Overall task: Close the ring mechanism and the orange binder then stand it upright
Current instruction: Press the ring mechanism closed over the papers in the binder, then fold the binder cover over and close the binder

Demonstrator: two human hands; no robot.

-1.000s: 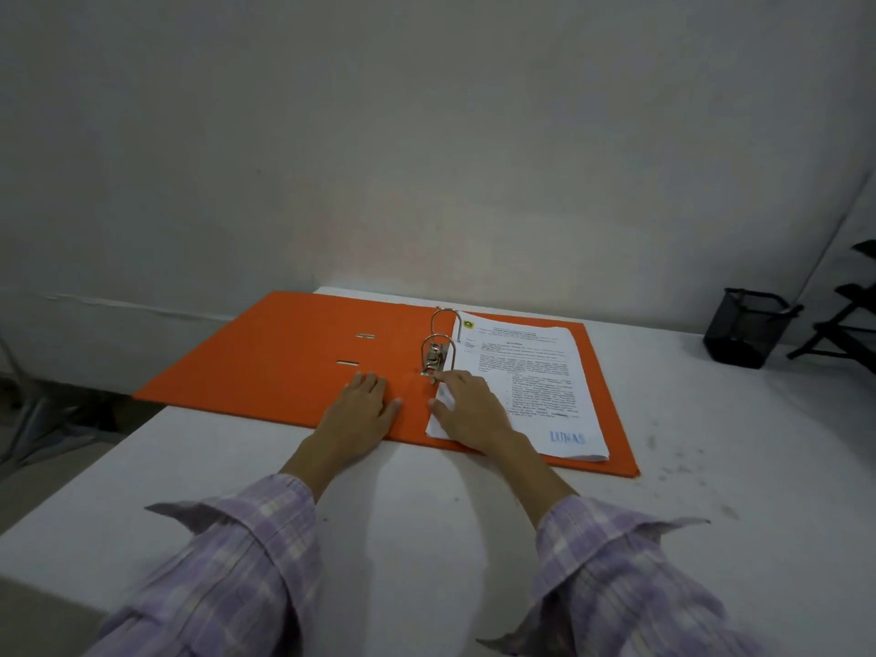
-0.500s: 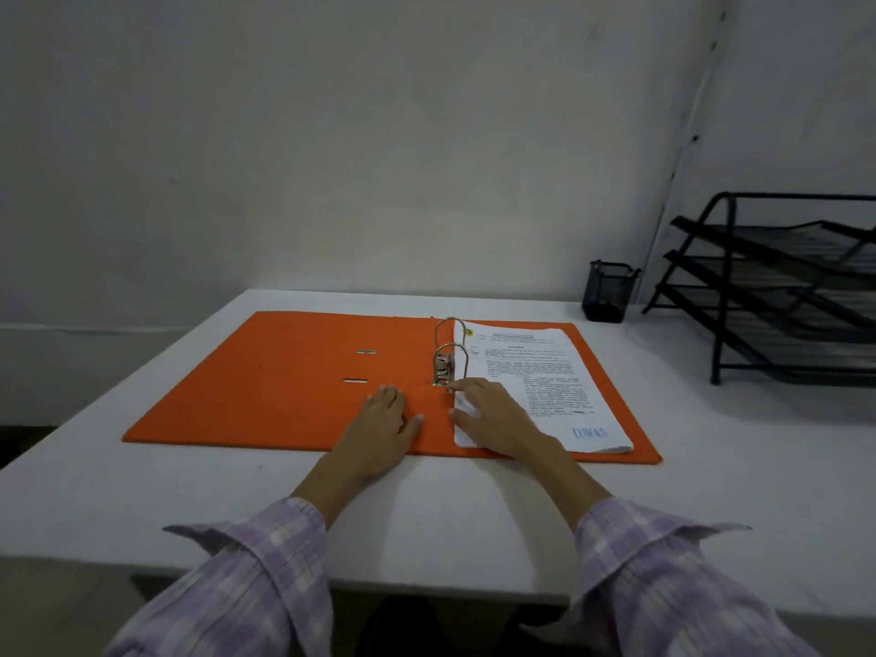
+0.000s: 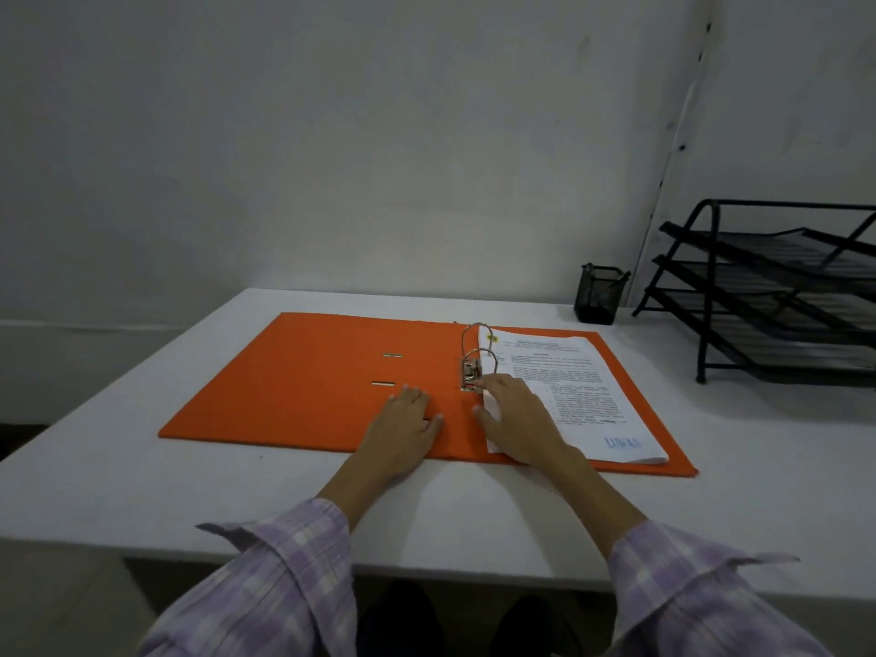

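The table [image 3: 142, 467] is seen first, white, with the orange binder [image 3: 308, 386] laid open and flat near its far edge, toward the left corner. A black tray rack [image 3: 768, 296] and a mesh cup [image 3: 598, 294] are placed at the far right corner. A stack of papers [image 3: 569, 391] is filed on the right cover. The left hand [image 3: 403, 429] is pressed flat on the spine, fingers spread and holding nothing. The right hand [image 3: 516, 419] is laid on the papers, its fingertips touching the ring mechanism [image 3: 474, 362]. The rings look joined, but this cannot be judged surely. The cover is not yet closed, and nothing is stood upright. One blue word, probably "LUNAS", can be read.
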